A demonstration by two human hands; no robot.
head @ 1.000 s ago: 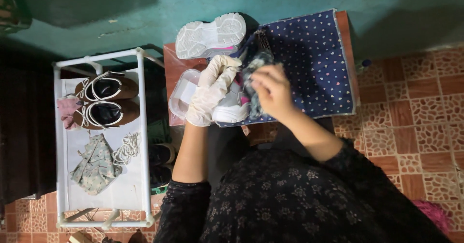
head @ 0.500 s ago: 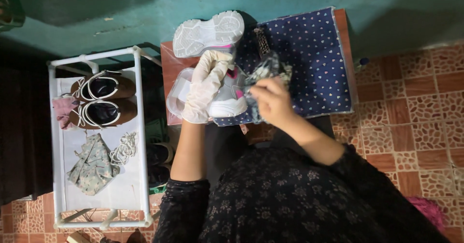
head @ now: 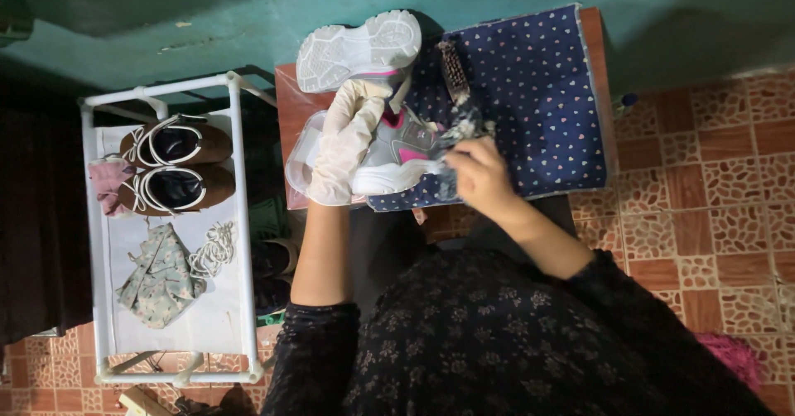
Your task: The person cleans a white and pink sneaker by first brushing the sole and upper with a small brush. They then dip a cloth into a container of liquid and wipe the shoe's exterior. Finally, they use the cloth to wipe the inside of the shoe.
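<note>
On the dotted cloth: I see the grey and pink sneaker [head: 397,147] lying on its side at the navy dotted cloth's [head: 538,93] left edge.
Long axis: it runs left to right across my view, sole edge toward the person.
Left hand [head: 344,143]: gloved, laid over the sneaker and gripping it; this hand is the nearer one.
Right hand [head: 479,176]: bare, clenched on a dark patterned rag [head: 464,126] at the sneaker's right end.
Beyond the sneaker: second sneaker [head: 360,50], sole up.
Left of it: white rack [head: 240,217] with brown sandals [head: 174,166].
</note>
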